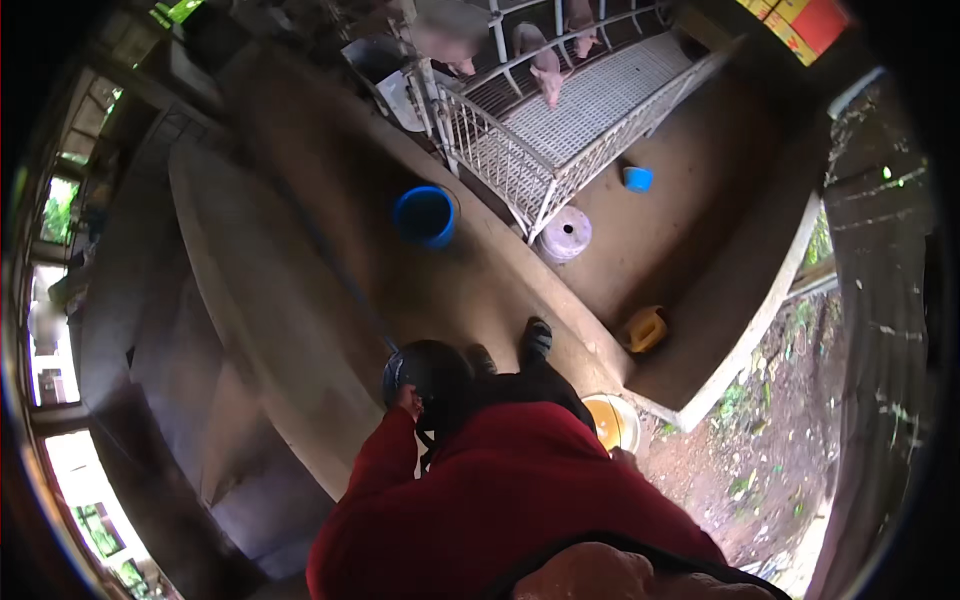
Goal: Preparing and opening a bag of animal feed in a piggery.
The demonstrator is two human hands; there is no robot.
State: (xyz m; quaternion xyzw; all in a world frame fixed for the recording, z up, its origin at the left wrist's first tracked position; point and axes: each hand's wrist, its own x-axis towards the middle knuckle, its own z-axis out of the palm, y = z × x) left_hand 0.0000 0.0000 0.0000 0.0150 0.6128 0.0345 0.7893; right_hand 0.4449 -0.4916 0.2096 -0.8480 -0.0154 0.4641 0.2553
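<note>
My left hand (408,400) is closed at the near edge of a dark round bucket (440,368), which hangs or stands by my left leg; its inside is too dark to read. Beside my right hip, my right hand (624,459) shows only in part below a pale bucket (632,425) with a yellow-orange inside. Whether those fingers grip it is hidden. My dark sandal (537,338) rests on the concrete passage floor.
Ahead stands a blue bucket (425,217). Right of the low wall (590,325) are a metal-railed pen (555,170) with piglets (547,75), a blue bowl (638,179), a pale round block (566,234) and a yellow container (646,328). Another wall (230,270) curves along the left.
</note>
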